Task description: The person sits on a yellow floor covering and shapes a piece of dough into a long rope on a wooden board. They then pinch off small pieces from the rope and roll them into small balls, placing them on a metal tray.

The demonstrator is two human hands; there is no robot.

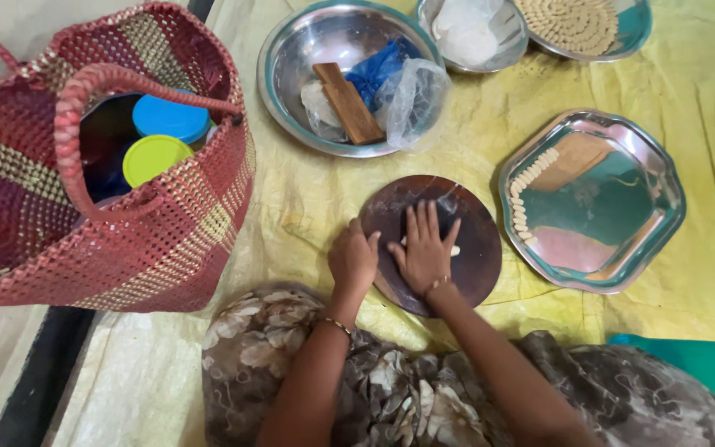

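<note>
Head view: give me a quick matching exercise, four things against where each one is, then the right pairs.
Things:
1. right hand
2. left hand
3. wooden block
4. yellow lid

Places:
A. inside the red woven basket
B. in the round steel bowl with plastic bags
C. flat on a dough strip on the round dark board
D. at the board's left edge

Pairs: 1-C, 2-D, 3-B, 4-A

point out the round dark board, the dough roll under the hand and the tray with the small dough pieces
round dark board (473, 240), head view, bare right part of its top
dough roll (455, 250), head view, end poking out beside the right hand (424, 248)
steel tray (614, 203), head view, bare middle of its floor
</note>
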